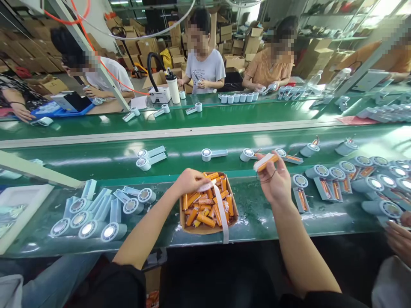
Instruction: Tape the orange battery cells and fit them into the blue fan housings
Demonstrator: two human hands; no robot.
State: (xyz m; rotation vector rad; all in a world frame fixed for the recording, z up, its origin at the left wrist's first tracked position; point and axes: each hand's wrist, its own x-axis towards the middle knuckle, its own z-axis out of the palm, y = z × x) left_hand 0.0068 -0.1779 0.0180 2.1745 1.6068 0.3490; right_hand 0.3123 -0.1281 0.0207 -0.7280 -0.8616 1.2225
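Note:
My left hand (pixel 189 180) hovers over a cardboard box (pixel 235 212) of several orange batteries (pixel 205 219), its fingers pinched on the end of a white tape strip (pixel 221 214) that trails down across the box. My right hand (pixel 275 182) is raised to the right of the box, closed on an orange battery (pixel 266 162) with a white wrap at one end; thin black wires hang from it.
Pale blue handheld fan bodies (pixel 96 214) lie grouped at left; opened fan shells with batteries (pixel 353 179) crowd the right. More fans (pixel 213 153) ride the green conveyor belt. Three people work across the belt. Another person's hand (pixel 400 239) shows at the right edge.

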